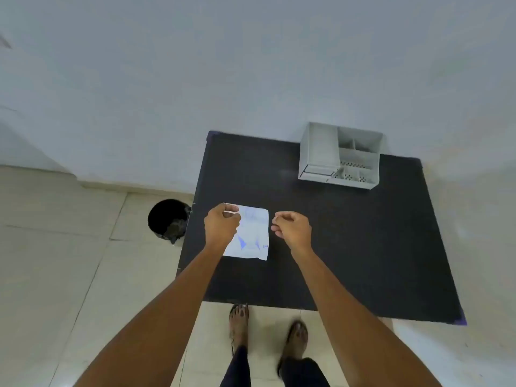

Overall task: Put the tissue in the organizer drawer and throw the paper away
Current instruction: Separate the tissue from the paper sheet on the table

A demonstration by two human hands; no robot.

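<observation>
A black table [349, 247] stands against a pale wall, with a tiled floor [55, 275] around it. A grey organizer [340, 156] sits at the table's far edge, well apart from the hands. A black bin [167, 219] stands on the floor just left of the table. A white tissue pack [251, 236] with blue print lies near the table's left side. The left hand [222, 226] pinches the pack's top-left corner. The right hand [293, 227] hovers just right of it, fingers curled, holding nothing

I am finding no text I can read anywhere in my view. The flat white tissue packet [250, 236] on the black table is showing blue markings near its lower edge, but they are blurring into illegible shapes.
</observation>
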